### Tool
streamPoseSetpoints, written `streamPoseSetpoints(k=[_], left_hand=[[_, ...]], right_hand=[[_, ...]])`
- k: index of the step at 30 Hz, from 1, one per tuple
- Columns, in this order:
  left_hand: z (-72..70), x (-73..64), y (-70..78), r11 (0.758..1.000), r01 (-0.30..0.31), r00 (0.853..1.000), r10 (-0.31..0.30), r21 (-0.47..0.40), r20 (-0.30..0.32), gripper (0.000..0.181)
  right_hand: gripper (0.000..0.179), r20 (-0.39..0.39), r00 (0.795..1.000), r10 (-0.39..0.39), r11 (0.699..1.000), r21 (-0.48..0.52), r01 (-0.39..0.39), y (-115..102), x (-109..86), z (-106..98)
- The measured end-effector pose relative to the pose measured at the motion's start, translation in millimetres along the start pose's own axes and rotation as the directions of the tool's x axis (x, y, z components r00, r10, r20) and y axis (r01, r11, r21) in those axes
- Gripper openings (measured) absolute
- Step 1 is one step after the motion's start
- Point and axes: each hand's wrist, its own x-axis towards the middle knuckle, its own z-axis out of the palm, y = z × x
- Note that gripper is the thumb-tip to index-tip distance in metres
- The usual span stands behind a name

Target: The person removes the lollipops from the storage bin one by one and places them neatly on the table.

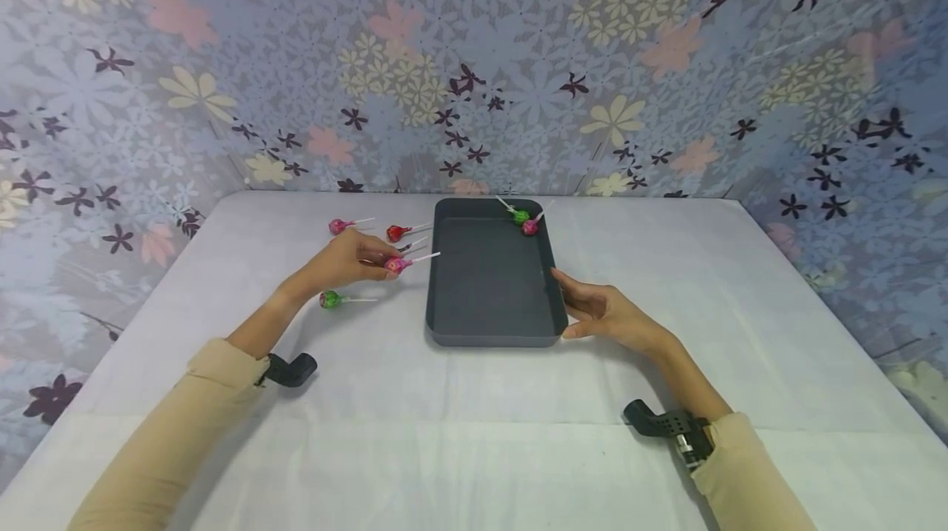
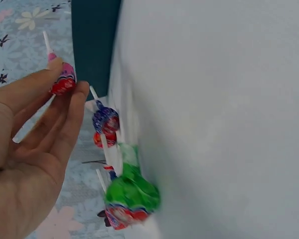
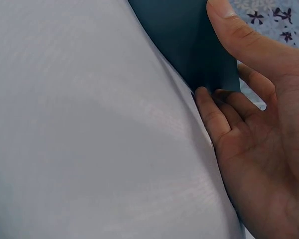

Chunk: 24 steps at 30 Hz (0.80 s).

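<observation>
Between thumb and fingertips my left hand pinches a pink lollipop, its white stick pointing right toward the tray's left wall; the left wrist view shows this lollipop raised above the others. Against the right side of the dark grey tray rests my right hand, fingertips on the wall and thumb near the front corner. In the right wrist view, the fingers touch the tray's side low down. A green lollipop and a pink one lie at the tray's back right corner.
Left of the tray on the white cloth lie a green lollipop, a red one and a pink one. A blue-wrapped lollipop shows beyond the left hand. Flowered fabric stands behind the table.
</observation>
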Motion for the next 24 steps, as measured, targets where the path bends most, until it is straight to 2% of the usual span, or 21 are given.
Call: streamPoseSetpoints(k=[4, 7, 11, 18, 24], left_hand=[[1.2, -5.4, -6.1, 0.996, 0.027, 1.0, -0.028, 0.089, 0.007, 0.029], [2.4, -7.7, -10.6, 0.991, 0.022, 0.999, -0.026, 0.13, 0.03, 0.029], [3.7, -8.7, -14.4, 0.99, 0.02, 0.999, -0.027, 0.137, 0.044, 0.03], [5.7, -7.0, -15.5, 0.984, 0.067, 0.996, -0.076, 0.166, 0.048, 0.033], [7.1, -6.2, -15.0, 0.984, 0.082, 0.994, -0.091, 0.157, 0.053, 0.032]], right_hand=[[0.089, -0.001, 1.0, 0.002, 1.0, -0.003, -0.002, 0, 0.1, -1], [0.09, -0.005, 1.0, 0.01, 1.0, -0.005, -0.01, 1, -0.1, -1], [0.09, -0.011, 1.0, 0.017, 1.0, -0.007, -0.017, 1, -0.3, 0], [0.089, -0.008, 1.0, 0.008, 1.0, -0.013, -0.008, 2, 0.0, -1], [0.089, 0.0, 1.0, 0.004, 1.0, -0.01, -0.004, 0, -0.1, -1]])
